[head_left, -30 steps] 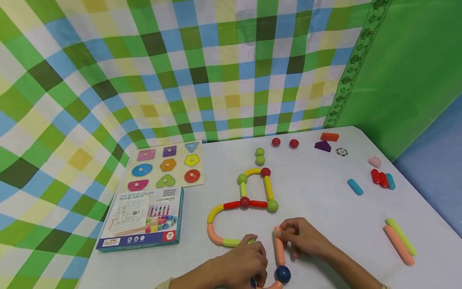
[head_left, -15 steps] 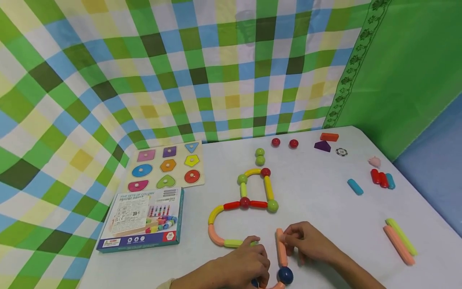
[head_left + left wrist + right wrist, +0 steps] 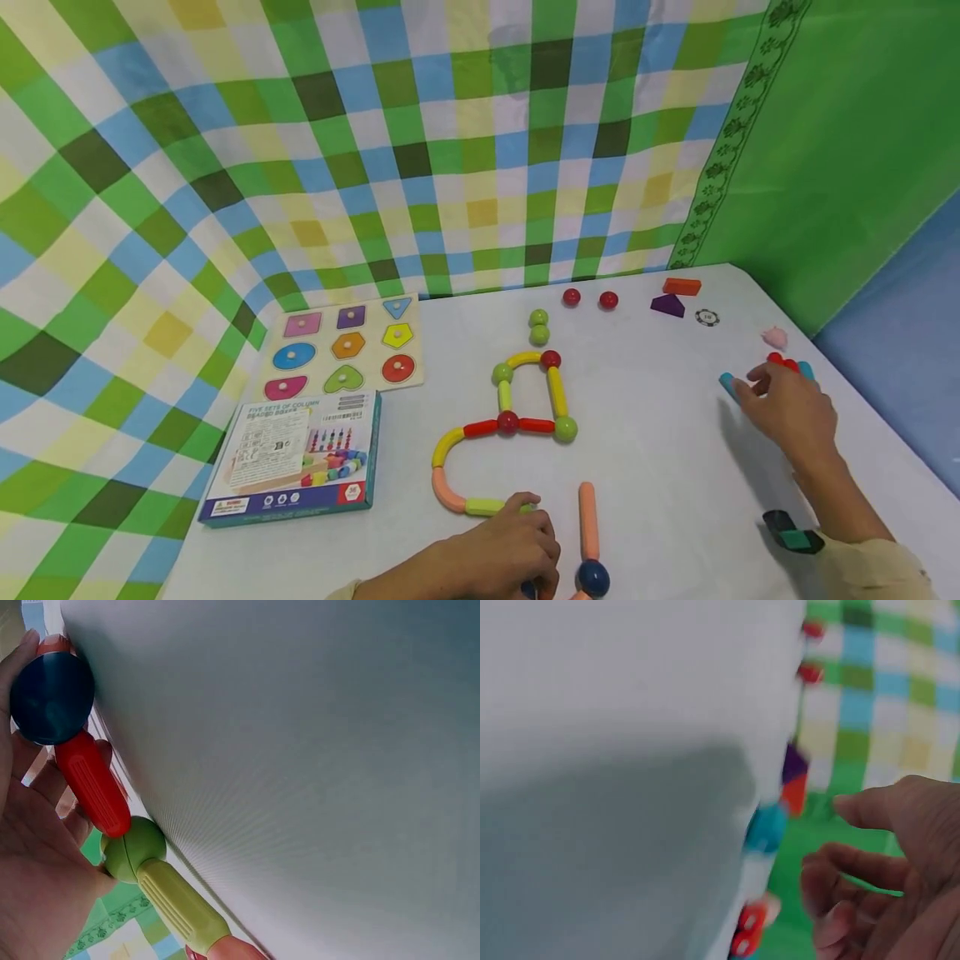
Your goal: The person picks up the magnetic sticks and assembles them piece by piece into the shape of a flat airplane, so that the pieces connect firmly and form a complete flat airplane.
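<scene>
My left hand (image 3: 502, 550) is at the front of the table, over a chain of magnetic rods and balls. In the left wrist view its fingers curl behind a red magnetic rod (image 3: 94, 784), the thumb beside a dark blue ball (image 3: 52, 697). A green ball (image 3: 142, 847) and a yellow-green rod (image 3: 184, 907) continue that chain. To its right, a peach rod (image 3: 588, 521) stands off another blue ball (image 3: 593, 577). My right hand (image 3: 787, 408), fingers loosely bent, hovers at the table's right by a teal rod (image 3: 727, 382), with red rods (image 3: 783, 361) partly hidden behind it.
A figure of joined rods and balls (image 3: 507, 422) lies mid-table. A boxed bead set (image 3: 292, 458) and shape puzzle board (image 3: 343, 344) are at left. Loose red balls (image 3: 608, 300), a purple block (image 3: 668, 305) and an orange block (image 3: 682, 287) sit near the back edge.
My right hand has let go of the peach rod and moved far right and back to the teal rod. The left hand has stayed in place.
</scene>
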A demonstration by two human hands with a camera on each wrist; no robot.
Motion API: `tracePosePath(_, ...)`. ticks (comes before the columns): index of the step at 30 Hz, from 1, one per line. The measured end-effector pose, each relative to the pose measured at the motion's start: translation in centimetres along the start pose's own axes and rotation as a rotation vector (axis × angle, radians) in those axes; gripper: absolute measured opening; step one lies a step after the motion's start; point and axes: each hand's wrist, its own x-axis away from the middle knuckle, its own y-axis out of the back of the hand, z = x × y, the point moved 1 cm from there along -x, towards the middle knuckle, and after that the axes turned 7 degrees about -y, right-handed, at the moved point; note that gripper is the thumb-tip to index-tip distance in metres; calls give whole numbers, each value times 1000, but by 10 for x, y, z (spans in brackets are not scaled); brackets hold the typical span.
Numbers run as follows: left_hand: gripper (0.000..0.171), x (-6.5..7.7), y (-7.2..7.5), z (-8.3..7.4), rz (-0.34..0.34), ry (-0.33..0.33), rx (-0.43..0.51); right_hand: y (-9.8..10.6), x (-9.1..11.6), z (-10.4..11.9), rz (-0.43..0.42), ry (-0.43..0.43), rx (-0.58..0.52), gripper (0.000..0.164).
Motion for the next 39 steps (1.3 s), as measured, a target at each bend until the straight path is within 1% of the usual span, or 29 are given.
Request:
tracePosePath(1, 9, 0, 0, 0, -2, -3, 2, 1, -5, -8, 7, -20, 30, 47)
tracePosePath(2, 9, 1, 1, 0, -2, -4, 6, 2, -10, -15, 35, -38, 55, 49)
tracePosePath(5, 9, 1, 1, 0, -4, -7, 22, 0, -16, -28, 112, -54, 81, 52)
tracePosePath(9, 11, 2, 1, 2, -2, 8, 68, -4, -18, -31, 130, -41, 74, 50)
tracePosePath(11, 14, 3, 2, 4, -19, 23, 95, -5, -19, -29, 131, -28, 74, 48)
tracePosePath(13, 16, 6, 3, 7, -66, 37, 113, -6, -20, -29, 136, -6, 76, 46)
tracePosePath(16, 21, 13, 7, 12, -160, 80, 120, -8, -19, -28, 154, 30, 81, 46)
tracePosePath(18, 24, 19, 11, 18, -224, 135, 108, -8, -17, -27, 164, 53, 77, 46)
tracePosePath(20, 28, 25, 15, 23, -269, 210, 91, -8, -13, -22, 183, 70, 67, 46)
tracePosePath(22, 32, 31, 17, 29, -295, 295, 74, -8, -9, -13, 201, 91, 47, 45)
tracePosePath(24, 35, 36, 17, 35, -306, 363, 86, -9, -4, -1, 212, 121, 25, 42)
tracePosePath(27, 38, 41, 16, 40, -307, 421, 141, -15, 7, 20, 236, 184, -28, 34)
tracePosePath(30, 38, 44, 15, 43, -315, 438, 222, -27, 20, 44, 289, 272, -106, 27)
tracePosePath(33, 36, 45, 16, 43, -326, 437, 273, -41, 36, 69, 394, 362, -181, 21)
tracePosePath(37, 36, 45, 17, 43, -324, 438, 279, -57, 59, 102, 545, 457, -220, 15)
tracePosePath(39, 37, 44, 16, 43, -319, 442, 275, -63, 70, 117, 590, 497, -208, 15)
